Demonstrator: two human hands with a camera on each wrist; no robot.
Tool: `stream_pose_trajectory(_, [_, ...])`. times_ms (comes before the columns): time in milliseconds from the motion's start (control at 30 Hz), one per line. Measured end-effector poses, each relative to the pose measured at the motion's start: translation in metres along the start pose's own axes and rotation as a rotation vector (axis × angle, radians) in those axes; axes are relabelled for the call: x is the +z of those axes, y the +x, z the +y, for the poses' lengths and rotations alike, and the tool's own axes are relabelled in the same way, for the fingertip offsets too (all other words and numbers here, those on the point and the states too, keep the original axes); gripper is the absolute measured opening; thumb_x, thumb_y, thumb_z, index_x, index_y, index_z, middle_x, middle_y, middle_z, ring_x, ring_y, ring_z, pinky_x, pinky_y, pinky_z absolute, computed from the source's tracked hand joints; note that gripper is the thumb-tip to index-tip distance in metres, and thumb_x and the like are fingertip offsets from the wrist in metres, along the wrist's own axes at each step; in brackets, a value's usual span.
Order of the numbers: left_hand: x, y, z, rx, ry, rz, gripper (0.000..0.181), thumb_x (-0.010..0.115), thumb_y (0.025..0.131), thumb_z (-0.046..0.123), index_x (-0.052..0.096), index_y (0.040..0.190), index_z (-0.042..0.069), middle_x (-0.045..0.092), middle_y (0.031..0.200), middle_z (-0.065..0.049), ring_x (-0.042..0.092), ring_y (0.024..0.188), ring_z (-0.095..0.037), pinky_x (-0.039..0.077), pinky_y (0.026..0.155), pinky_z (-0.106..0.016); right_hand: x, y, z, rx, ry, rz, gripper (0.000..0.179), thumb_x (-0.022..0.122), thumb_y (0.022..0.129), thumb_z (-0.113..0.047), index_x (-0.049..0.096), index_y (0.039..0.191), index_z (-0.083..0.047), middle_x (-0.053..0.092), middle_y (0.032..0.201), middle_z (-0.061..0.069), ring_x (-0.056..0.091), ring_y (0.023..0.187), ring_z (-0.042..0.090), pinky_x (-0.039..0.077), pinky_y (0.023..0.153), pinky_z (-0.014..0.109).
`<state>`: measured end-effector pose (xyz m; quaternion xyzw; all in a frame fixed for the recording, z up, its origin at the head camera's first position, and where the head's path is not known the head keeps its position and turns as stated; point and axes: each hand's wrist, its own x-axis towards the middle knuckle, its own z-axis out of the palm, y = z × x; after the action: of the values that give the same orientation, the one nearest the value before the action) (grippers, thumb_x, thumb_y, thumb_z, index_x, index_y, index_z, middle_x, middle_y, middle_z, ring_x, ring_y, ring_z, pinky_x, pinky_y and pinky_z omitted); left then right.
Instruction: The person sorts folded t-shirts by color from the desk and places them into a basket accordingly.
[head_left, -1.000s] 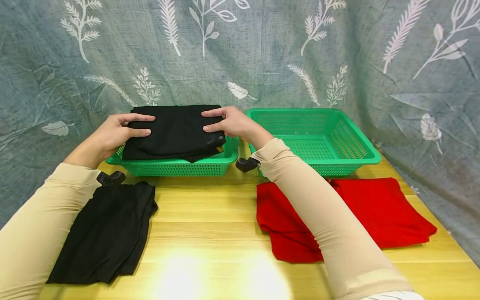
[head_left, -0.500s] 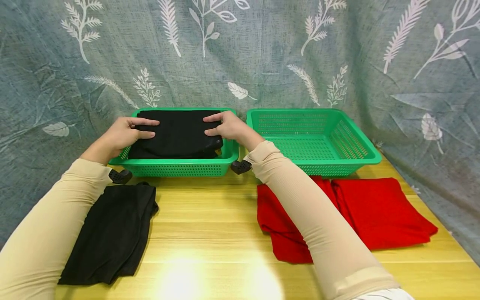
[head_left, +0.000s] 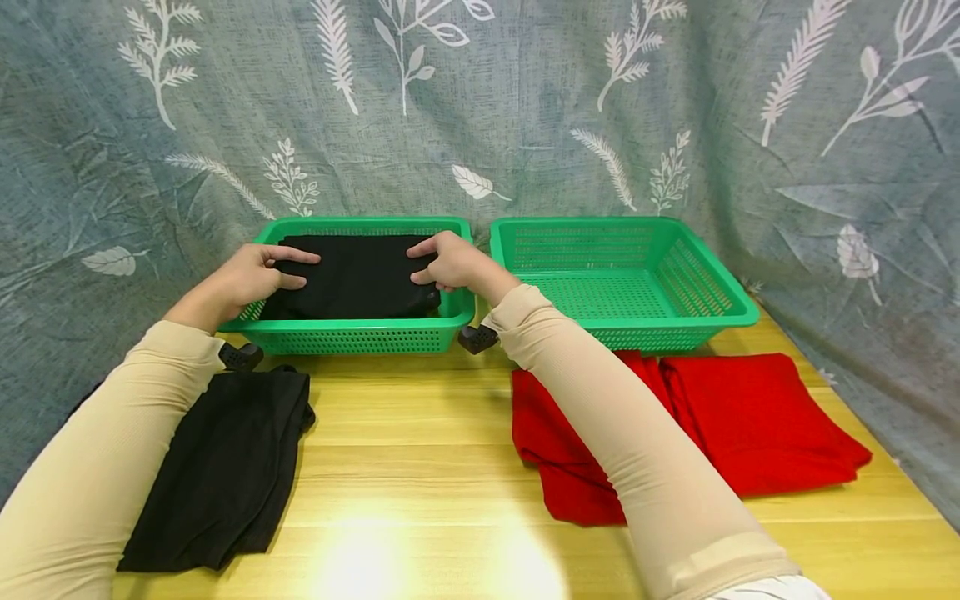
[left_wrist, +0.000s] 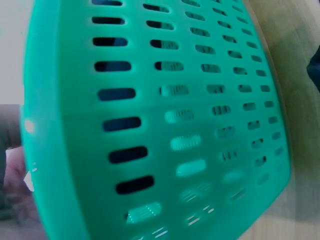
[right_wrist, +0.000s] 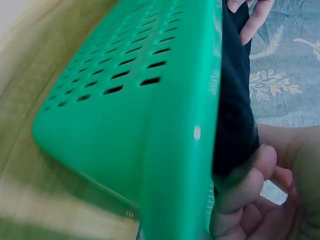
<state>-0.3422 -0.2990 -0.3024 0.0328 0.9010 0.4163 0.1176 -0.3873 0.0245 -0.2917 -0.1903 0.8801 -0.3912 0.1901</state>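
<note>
At far left, a loose black cloth [head_left: 232, 467] is laid in folds on a yellowish wood counter [head_left: 405, 475], its outer part hidden beneath a beige left sleeve [head_left: 97, 467]; a small black device [head_left: 240, 357] is worn at that cuff; just above, the left end of a folded black bundle [head_left: 358, 279] is held by a left hand [head_left: 251, 275], thumb and forefinger parted across its top, the other fingers mostly hidden; in the left wrist view that hand is mostly blocked by green plastic.

The bundle is lodged inside the left green basket [head_left: 352, 335], laid flat below the back rim and spread across most of the width; its right end is held by a right hand [head_left: 453, 265], thumb and forefinger parted on the upper face, the remaining fingers seen curled at the bundle's edge in the right wrist view; a second black device [head_left: 477, 338] is carried at the right cuff.

Further right, a right green basket [head_left: 600, 293] is set just beside the first, its slotted floor exposed; in front of it, a crumpled red cloth [head_left: 562, 450] is partly covered by the right sleeve [head_left: 637, 433]; a smoother red cloth [head_left: 765, 425] is laid beside it; a grey-blue curtain [head_left: 525, 100] with white leaf prints is hung behind.
</note>
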Motion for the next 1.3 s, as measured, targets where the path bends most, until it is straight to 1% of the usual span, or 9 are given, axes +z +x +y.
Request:
stream_pose_trajectory(67, [0.001, 0.0, -0.001, -0.005, 0.029, 0.006, 0.052, 0.059, 0.111, 0.013, 0.049, 0.162, 0.013, -0.002, 0.181, -0.02, 0.004, 0.165, -0.052, 0.023, 0.127, -0.073, 0.0, 0.0, 0.0, 0.016, -0.028, 0.018, 0.051, 0.068, 0.107, -0.014, 0.057, 0.157, -0.015, 0.069, 0.111, 0.008, 0.046, 0.055, 0.011, 0.043, 0.061, 0.026])
stream_pose_trajectory(167, [0.001, -0.002, -0.001, -0.011, 0.114, 0.035, 0.05, 0.059, 0.112, 0.017, 0.051, 0.16, 0.01, 0.016, 0.177, -0.029, 0.019, 0.161, -0.054, 0.032, 0.122, -0.072, -0.002, 0.0, -0.001, 0.063, -0.095, 0.074, 0.05, 0.071, 0.106, -0.019, 0.059, 0.154, -0.015, 0.073, 0.126, 0.011, 0.069, 0.07, 0.019, 0.049, 0.064, 0.026])
stream_pose_trajectory(233, [0.0, -0.003, 0.0, -0.013, 0.174, 0.054, 0.049, 0.058, 0.112, 0.021, 0.052, 0.159, 0.009, 0.027, 0.172, -0.033, 0.029, 0.155, -0.055, 0.037, 0.118, -0.072, -0.006, -0.002, -0.002, 0.098, -0.13, 0.115, 0.047, 0.072, 0.105, -0.023, 0.062, 0.151, -0.016, 0.064, 0.15, 0.013, 0.078, 0.088, 0.024, 0.053, 0.067, 0.026])
stream_pose_trajectory(300, [0.0, -0.006, 0.003, -0.006, 0.215, 0.065, 0.048, 0.058, 0.112, 0.024, 0.054, 0.157, 0.008, 0.036, 0.166, -0.034, 0.035, 0.15, -0.056, 0.039, 0.116, -0.073, -0.01, -0.003, -0.003, 0.117, -0.146, 0.142, 0.044, 0.073, 0.105, -0.025, 0.065, 0.147, -0.018, 0.058, 0.158, 0.014, 0.08, 0.098, 0.027, 0.054, 0.068, 0.026])
stream_pose_trajectory(367, [0.0, -0.008, 0.005, 0.007, 0.225, 0.065, 0.047, 0.058, 0.112, 0.025, 0.055, 0.156, 0.007, 0.04, 0.163, -0.033, 0.039, 0.147, -0.055, 0.042, 0.114, -0.072, -0.013, -0.005, -0.002, 0.121, -0.136, 0.15, 0.04, 0.073, 0.105, -0.026, 0.067, 0.144, -0.019, 0.051, 0.164, 0.014, 0.08, 0.099, 0.026, 0.054, 0.07, 0.027])
stream_pose_trajectory(667, [-0.002, -0.016, 0.003, 0.023, 0.215, 0.053, 0.046, 0.055, 0.113, 0.025, 0.054, 0.155, 0.006, 0.049, 0.154, -0.033, 0.046, 0.141, -0.053, 0.046, 0.108, -0.068, -0.012, -0.013, -0.004, 0.096, -0.141, 0.123, 0.038, 0.072, 0.105, -0.029, 0.068, 0.142, -0.019, 0.056, 0.159, 0.013, 0.08, 0.099, 0.028, 0.054, 0.071, 0.028])
stream_pose_trajectory(933, [-0.011, -0.027, -0.003, 0.028, 0.207, 0.043, 0.05, 0.056, 0.113, 0.027, 0.05, 0.158, 0.006, 0.045, 0.157, -0.036, 0.044, 0.143, -0.056, 0.043, 0.111, -0.072, -0.007, -0.023, -0.009, 0.045, -0.148, 0.065, 0.043, 0.069, 0.108, -0.03, 0.063, 0.149, -0.02, 0.067, 0.145, 0.012, 0.079, 0.107, 0.035, 0.057, 0.076, 0.03])
stream_pose_trajectory(1167, [-0.015, -0.042, -0.007, 0.026, 0.187, 0.058, 0.054, 0.057, 0.113, 0.032, 0.048, 0.161, 0.008, 0.044, 0.158, -0.034, 0.041, 0.145, -0.055, 0.041, 0.113, -0.073, -0.004, -0.03, -0.009, 0.007, -0.136, 0.04, 0.041, 0.069, 0.108, -0.03, 0.063, 0.147, -0.021, 0.067, 0.144, 0.013, 0.079, 0.105, 0.035, 0.06, 0.09, 0.043])
stream_pose_trajectory(1300, [-0.017, -0.051, -0.007, 0.023, 0.183, 0.059, 0.055, 0.055, 0.114, 0.032, 0.045, 0.163, 0.009, 0.042, 0.16, -0.034, 0.04, 0.145, -0.055, 0.042, 0.111, -0.072, -0.001, -0.034, -0.008, -0.023, -0.131, 0.029, 0.041, 0.068, 0.108, -0.03, 0.064, 0.147, -0.019, 0.072, 0.136, 0.015, 0.078, 0.105, 0.038, 0.06, 0.088, 0.044])
